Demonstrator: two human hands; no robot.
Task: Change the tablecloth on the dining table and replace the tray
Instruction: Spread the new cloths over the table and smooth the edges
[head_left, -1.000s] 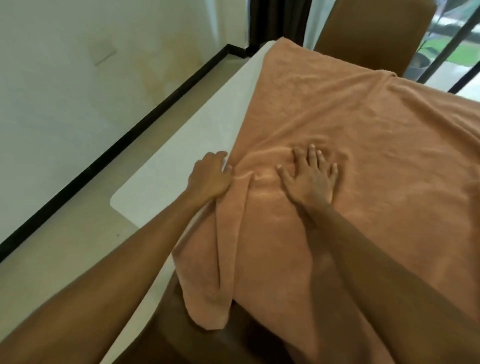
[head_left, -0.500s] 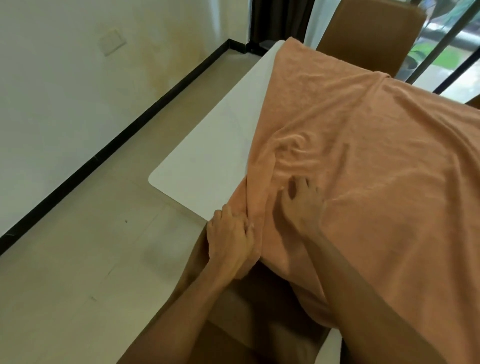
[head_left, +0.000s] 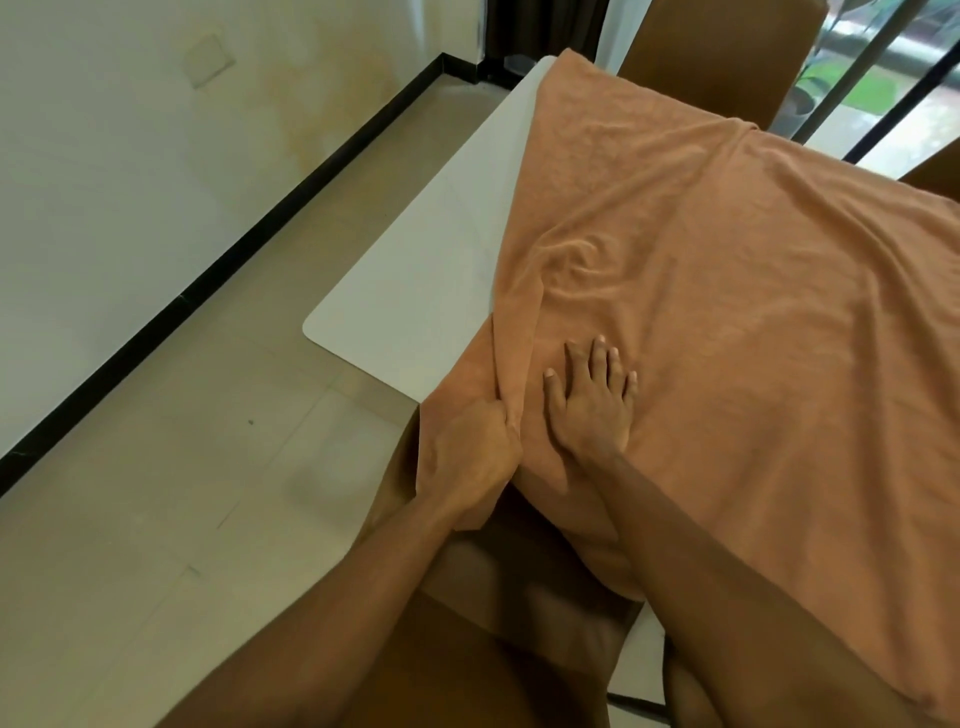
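left hand (head_left: 475, 441) grips tablecloth (head_left: 727, 291) edge — right hand (head_left: 592, 400) fingers flat atop it

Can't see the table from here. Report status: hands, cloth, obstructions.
Left hand grips orange tablecloth at near edge. Right hand flat on it. White table strip uncovered. No tray visible.

No legible text, label, brand, number or sign on anything.

Brown chair (head_left: 717, 47) at far side; black baseboard (head_left: 208, 291) along cream wall (head_left: 104, 156); beige floor tiles (head_left: 156, 519).
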